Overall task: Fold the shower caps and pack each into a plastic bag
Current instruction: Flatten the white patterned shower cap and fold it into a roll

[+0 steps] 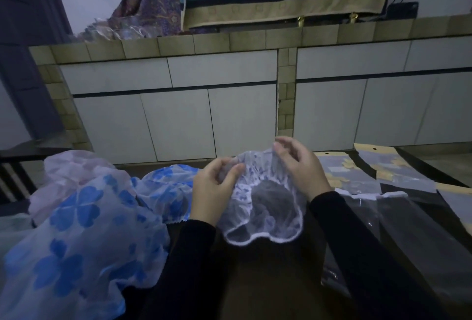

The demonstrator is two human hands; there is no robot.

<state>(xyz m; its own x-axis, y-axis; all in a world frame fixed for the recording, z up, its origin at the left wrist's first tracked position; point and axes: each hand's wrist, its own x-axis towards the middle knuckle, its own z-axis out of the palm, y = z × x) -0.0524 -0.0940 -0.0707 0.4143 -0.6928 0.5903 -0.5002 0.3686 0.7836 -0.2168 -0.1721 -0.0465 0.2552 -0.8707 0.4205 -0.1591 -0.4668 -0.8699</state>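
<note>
1. The left hand pinches the gathered edge of a translucent white shower cap with small blue print.
2. The right hand pinches the same edge at the cap's far side, so the cap hangs between both hands, its opening toward the camera, above the dark bench.
3. To the left lie blue-flowered shower caps.
4. To the right lie clear plastic bags with tan header cards.
</note>
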